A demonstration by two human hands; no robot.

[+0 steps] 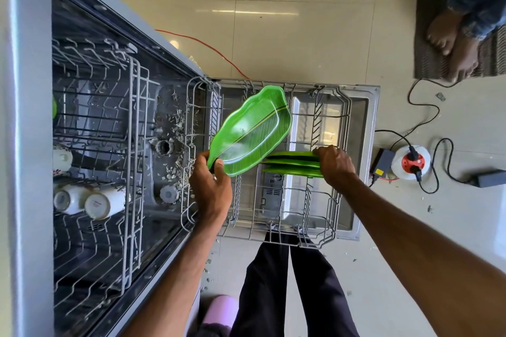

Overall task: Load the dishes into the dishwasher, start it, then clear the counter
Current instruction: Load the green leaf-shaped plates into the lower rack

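As the left hand (212, 189) pinches the leaf plate (254, 128) by its near tip, it slants away beside racked plates (293, 164) the right hand (336, 165) grips.

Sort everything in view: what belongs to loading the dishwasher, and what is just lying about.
Job: green leaf-shaped plastic plate in the left hand; green plates on edge gripped by the right hand; grey wire lower rack; white ceramic cups in the upper rack.
Lying about: white-and-red cable reel; grey power adapter; dark ribbed floor mat; orange cable.
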